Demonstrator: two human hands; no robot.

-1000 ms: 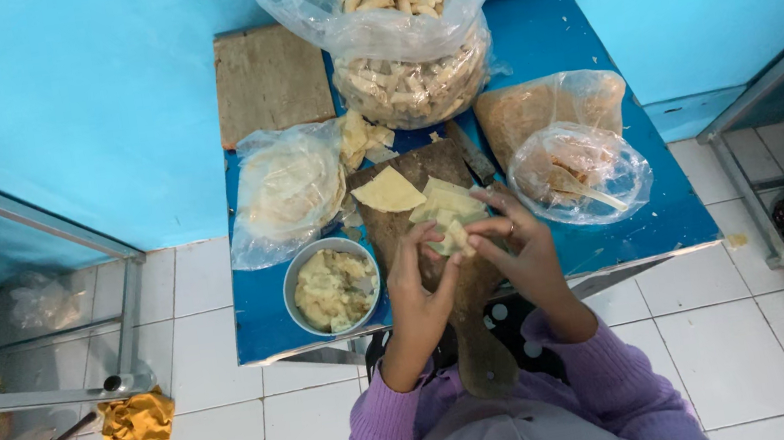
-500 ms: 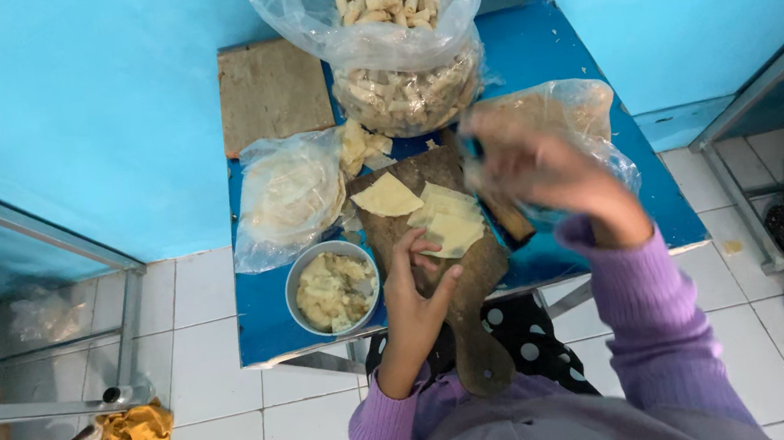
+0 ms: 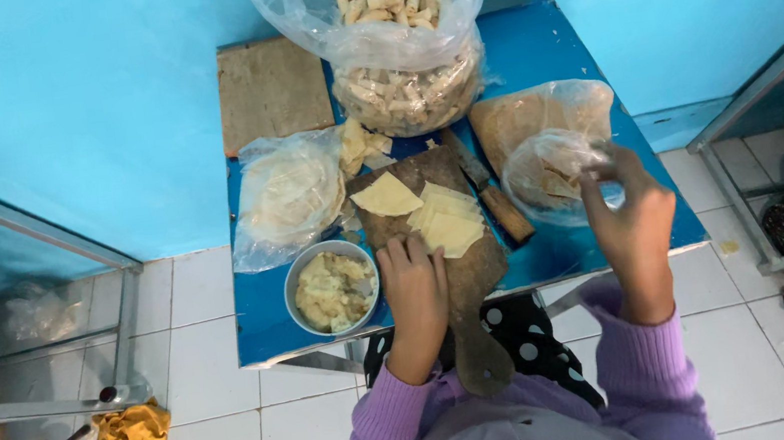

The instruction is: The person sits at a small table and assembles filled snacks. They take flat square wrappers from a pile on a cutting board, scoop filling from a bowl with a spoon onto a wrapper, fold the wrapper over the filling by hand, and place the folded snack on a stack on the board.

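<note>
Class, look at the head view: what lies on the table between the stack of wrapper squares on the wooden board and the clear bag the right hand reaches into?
A knife with a brown handle.

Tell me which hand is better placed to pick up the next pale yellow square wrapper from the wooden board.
Left, probably. The left hand lies flat on the worn wooden board, right beside the stack of pale yellow square wrappers. The right hand is off the board, at the clear plastic bag.

Left hand (image 3: 414, 286) rests flat on wooden cutting board (image 3: 466, 281), just beside stacked pale dough sheets (image 3: 448, 223). Right hand (image 3: 632, 219) reaches into clear plastic bag (image 3: 548, 179), fingers curled. Bowl w/ filling (image 3: 331, 288) sits left of board on blue table (image 3: 541, 49).
</note>
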